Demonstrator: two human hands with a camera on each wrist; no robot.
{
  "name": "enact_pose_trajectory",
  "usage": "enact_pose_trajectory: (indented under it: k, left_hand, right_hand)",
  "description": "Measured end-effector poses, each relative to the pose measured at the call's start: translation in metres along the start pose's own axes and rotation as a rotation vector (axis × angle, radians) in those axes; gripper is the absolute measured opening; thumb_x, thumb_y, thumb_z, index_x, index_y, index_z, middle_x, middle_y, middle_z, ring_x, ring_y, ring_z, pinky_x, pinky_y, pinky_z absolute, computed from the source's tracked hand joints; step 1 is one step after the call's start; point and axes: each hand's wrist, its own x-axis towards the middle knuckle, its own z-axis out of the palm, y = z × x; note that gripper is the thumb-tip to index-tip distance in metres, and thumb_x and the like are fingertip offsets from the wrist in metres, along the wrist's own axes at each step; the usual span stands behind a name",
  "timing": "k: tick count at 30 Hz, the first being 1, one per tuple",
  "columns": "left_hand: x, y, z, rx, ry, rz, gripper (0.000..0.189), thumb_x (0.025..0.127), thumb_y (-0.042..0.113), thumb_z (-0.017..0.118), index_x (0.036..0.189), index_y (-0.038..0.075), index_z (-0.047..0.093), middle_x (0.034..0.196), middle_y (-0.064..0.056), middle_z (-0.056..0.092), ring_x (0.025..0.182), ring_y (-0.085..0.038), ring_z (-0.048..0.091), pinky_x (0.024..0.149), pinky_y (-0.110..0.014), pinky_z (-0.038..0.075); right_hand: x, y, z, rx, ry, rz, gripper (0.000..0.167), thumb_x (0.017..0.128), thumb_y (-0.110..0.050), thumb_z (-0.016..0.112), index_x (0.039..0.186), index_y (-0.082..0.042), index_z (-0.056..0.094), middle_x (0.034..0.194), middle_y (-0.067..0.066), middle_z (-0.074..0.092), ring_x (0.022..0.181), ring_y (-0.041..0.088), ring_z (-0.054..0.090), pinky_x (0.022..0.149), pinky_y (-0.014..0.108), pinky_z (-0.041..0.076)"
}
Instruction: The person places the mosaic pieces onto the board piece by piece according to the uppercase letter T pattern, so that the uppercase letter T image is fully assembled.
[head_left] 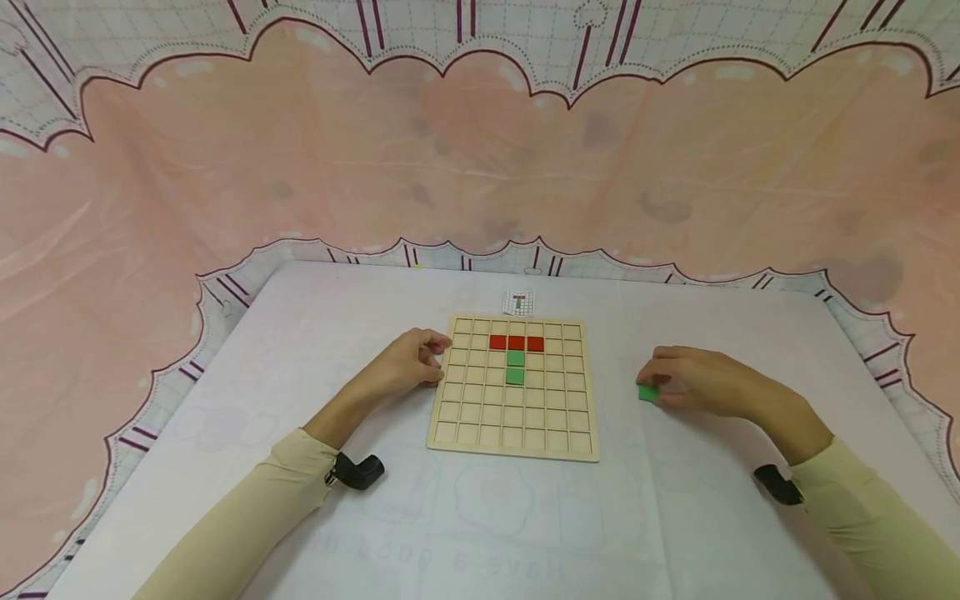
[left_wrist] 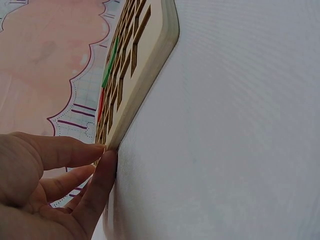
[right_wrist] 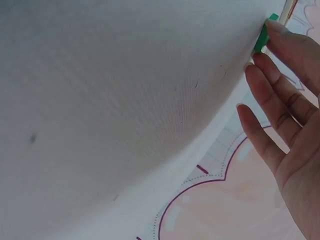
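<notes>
A wooden grid board point(head_left: 513, 450) lies flat on the white table. Three red tiles point(head_left: 517, 342) fill a row of cells near its far side, and two green tiles point(head_left: 515, 358) run down from the middle one. At the board's left edge my left hand point(head_left: 411, 360) pinches the rim between thumb and finger, as the left wrist view shows. To the right of the board, my right hand point(head_left: 701, 379) holds a loose green square tile point(head_left: 647, 392) between thumb and fingertip, low over the table. In the right wrist view the other fingers point(right_wrist: 272, 95) are spread apart from the tile point(right_wrist: 262, 37).
Just beyond the board's far edge lies a small pattern card point(head_left: 519, 303) with a red and green T on a grid. A white cloth point(head_left: 480, 508) covers the table. Pink patterned fabric point(head_left: 480, 167) rises behind it. Dark wrist cameras point(head_left: 360, 472) hang at both cuffs.
</notes>
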Motion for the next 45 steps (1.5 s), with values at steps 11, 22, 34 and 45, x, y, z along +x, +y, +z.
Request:
enact_pose_trajectory:
  k: [11,22,34,45]
  left_hand:
    - [0.001,0.000,0.000,-0.005,-0.003,0.001,0.052,0.087,-0.012,0.065,0.137,-0.007,0.053,0.127,-0.020,0.048,0.089,-0.019,0.053,0.075,-0.028,0.058]
    - [0.001,0.000,0.001,0.002,0.002,0.001,0.051,0.086,-0.013,0.066,0.136,-0.007,0.055,0.125,-0.019,0.048,0.089,-0.019,0.053,0.075,-0.028,0.057]
    - [0.001,-0.002,0.000,-0.001,0.005,0.004,0.052,0.086,-0.013,0.065,0.136,-0.007,0.054,0.125,-0.020,0.048,0.089,-0.019,0.053,0.073,-0.027,0.056]
    - [0.000,-0.001,0.001,-0.008,0.001,0.004,0.051,0.086,-0.013,0.065,0.136,-0.007,0.054,0.126,-0.020,0.048,0.089,-0.019,0.053,0.074,-0.027,0.057]
  right_hand:
    - [0.003,-0.001,-0.001,0.015,-0.021,0.039,0.019,0.084,-0.020,0.082,0.100,-0.024,0.072,0.094,-0.016,0.059,0.089,0.006,0.060,0.081,0.035,0.056]
    - [0.007,-0.003,-0.004,0.008,-0.020,0.048,0.017,0.083,-0.024,0.082,0.094,-0.024,0.069,0.087,-0.014,0.056,0.082,0.007,0.054,0.074,0.029,0.050]
    - [0.022,-0.009,-0.011,0.064,0.006,-0.003,0.019,0.083,-0.021,0.081,0.098,-0.024,0.070,0.087,-0.016,0.061,0.084,0.006,0.057,0.075,0.028,0.052]
    - [0.040,-0.018,-0.015,0.071,-0.012,-0.047,0.020,0.084,-0.023,0.080,0.102,-0.023,0.070,0.092,-0.018,0.064,0.087,0.005,0.060,0.078,0.030,0.053]
